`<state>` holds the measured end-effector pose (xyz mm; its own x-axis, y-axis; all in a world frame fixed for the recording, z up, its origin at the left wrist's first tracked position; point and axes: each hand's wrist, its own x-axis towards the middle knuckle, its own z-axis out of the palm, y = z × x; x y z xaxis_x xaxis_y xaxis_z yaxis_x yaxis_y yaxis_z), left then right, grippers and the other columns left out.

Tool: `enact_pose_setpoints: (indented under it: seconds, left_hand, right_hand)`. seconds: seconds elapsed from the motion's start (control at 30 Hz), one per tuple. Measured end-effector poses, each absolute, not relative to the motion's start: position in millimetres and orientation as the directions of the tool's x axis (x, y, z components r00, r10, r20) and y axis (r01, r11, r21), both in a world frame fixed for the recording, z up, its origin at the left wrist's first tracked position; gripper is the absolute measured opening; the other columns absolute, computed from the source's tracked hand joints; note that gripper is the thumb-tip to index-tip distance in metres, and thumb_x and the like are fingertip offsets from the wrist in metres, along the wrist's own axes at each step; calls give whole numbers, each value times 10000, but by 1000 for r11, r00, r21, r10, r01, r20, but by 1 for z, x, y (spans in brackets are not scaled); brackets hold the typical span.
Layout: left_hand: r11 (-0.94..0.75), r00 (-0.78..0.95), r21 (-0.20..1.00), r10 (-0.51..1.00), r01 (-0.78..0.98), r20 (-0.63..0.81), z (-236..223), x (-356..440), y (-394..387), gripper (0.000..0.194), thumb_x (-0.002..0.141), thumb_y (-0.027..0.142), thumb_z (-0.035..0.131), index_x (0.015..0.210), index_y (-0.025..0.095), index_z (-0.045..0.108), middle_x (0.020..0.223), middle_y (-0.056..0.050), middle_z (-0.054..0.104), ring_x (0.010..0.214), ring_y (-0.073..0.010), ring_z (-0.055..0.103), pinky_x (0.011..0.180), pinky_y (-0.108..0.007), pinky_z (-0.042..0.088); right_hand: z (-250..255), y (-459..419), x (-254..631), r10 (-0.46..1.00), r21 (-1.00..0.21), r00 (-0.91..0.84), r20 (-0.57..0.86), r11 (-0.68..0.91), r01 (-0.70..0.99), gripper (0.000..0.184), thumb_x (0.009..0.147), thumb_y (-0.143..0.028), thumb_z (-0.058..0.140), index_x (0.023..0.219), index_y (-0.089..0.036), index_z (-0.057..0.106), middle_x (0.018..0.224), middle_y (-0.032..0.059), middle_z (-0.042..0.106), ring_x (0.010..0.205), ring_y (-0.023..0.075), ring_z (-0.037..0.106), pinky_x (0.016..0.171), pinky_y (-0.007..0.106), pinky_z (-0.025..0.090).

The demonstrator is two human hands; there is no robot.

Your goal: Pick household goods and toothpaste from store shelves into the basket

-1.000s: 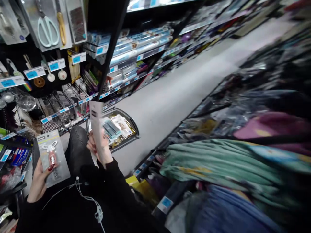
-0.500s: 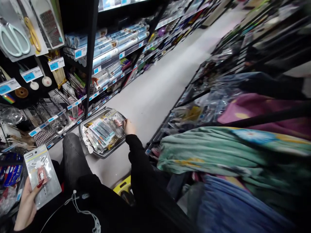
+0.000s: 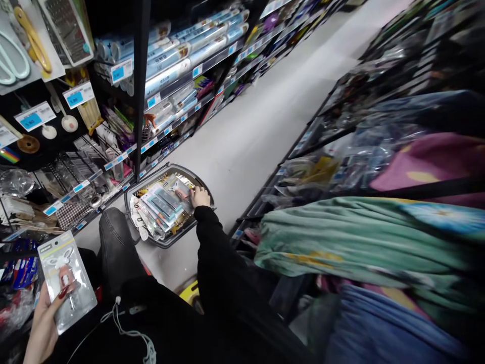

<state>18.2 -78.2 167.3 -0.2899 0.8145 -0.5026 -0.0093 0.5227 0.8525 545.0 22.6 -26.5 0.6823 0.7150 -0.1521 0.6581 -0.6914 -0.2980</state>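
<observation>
My left hand point(image 3: 43, 323) grips a clear blister pack point(image 3: 66, 283) with a white and pink tool inside, thumb pressed on its front, low at the left. My right hand point(image 3: 200, 196) reaches down into a grey shopping basket point(image 3: 166, 241) on the floor, fingers curled on a packaged item point(image 3: 178, 189) lying on top of several flat packets. Whether it grips that packet or only touches it is unclear. My black sleeve runs from the basket back to my body.
Store shelves point(image 3: 113, 116) with kitchen tools, rolls and blue price tags stand at the left. A pale floor aisle point(image 3: 273, 111) runs away ahead. Folded fabrics, green point(image 3: 359, 237), purple and blue, fill the shelves on the right. My knee point(image 3: 113, 242) is beside the basket.
A second ago my right hand held a flat white packet upright near my chest. It has since gone down into the basket, and the packet is no longer raised. The left hand sank slightly.
</observation>
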Motion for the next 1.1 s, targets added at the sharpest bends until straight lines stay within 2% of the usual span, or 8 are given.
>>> enact_pose_setpoints:
  seconds: [0.17, 0.3, 0.43, 0.57, 0.7, 0.87, 0.97, 1.1]
  left_hand:
    - [525, -257, 851, 824, 12, -505, 172, 29, -67, 796, 516, 393, 832, 1257, 284, 560, 1192, -32, 660, 1049, -276, 633, 815, -298, 560]
    - [467, -218, 885, 863, 2, -455, 176, 45, -61, 732, 541, 350, 825, 1216, 237, 565, 1173, -45, 659, 1072, -270, 613, 905, -345, 521]
    - [352, -97, 935, 933, 35, -348, 183, 65, -55, 687, 590, 322, 808, 1203, 182, 532, 1183, -69, 636, 1121, -261, 574, 971, -364, 459]
    - [230, -22, 954, 973, 192, -230, 188, 75, -50, 615, 621, 377, 792, 1132, 164, 522, 1080, -72, 643, 996, -244, 608, 855, -336, 486]
    - [159, -25, 932, 987, 326, -159, 193, 77, -56, 582, 655, 444, 759, 1100, 160, 513, 1065, -91, 635, 989, -257, 600, 841, -344, 472]
    - [91, 200, 985, 972, 147, -120, 193, 62, -70, 576, 830, 507, 556, 1275, 160, 438, 1239, -141, 585, 1181, -273, 532, 980, -381, 414]
    - [74, 175, 986, 980, 148, -100, 178, 35, -72, 575, 898, 483, 431, 1371, 169, 339, 1313, -153, 546, 1252, -255, 484, 1059, -416, 340]
    - [126, -115, 741, 991, 659, -66, 131, -14, -73, 561, 879, 461, 414, 1327, 123, 411, 1302, -200, 548, 1274, -302, 446, 1097, -505, 239]
  right_hand:
    - [15, 17, 542, 655, -387, 756, -1, -697, 603, 396, 954, -277, 241, 1162, -79, 514, 1198, 229, 526, 1107, 278, 472, 917, 383, 358]
    - [63, -1, 462, 740, -782, 665, 98, -356, 512, 365, 944, -372, 268, 1005, -138, 543, 933, 122, 624, 882, 211, 572, 809, 333, 432]
    - [111, -39, 331, 997, -998, 45, -62, -64, 27, 342, 886, -491, 419, 991, -188, 538, 783, 21, 614, 614, 136, 546, 631, 292, 454]
    - [143, -67, 247, 968, -977, -205, -141, -170, -129, 344, 801, -448, 590, 1031, -207, 505, 824, -3, 595, 632, 110, 518, 607, 253, 419]
    - [147, -68, 219, 983, -957, -9, -182, -179, -230, 275, 820, -431, 547, 965, -204, 491, 702, -37, 508, 632, 118, 478, 629, 255, 399]
    - [157, -61, 212, 971, -905, 148, -189, -114, -409, 266, 777, -415, 624, 907, -201, 532, 702, -34, 517, 615, 108, 472, 586, 234, 381]
    - [166, -60, 219, 976, -646, -145, -165, -218, -732, 287, 814, -486, 562, 886, -213, 512, 548, -86, 412, 373, 64, 318, 382, 206, 252]
    - [164, -62, 235, 930, -255, -363, 59, -338, -906, 265, 915, -471, 411, 826, -223, 440, 425, -147, 275, 210, 15, 52, 275, 172, 74]
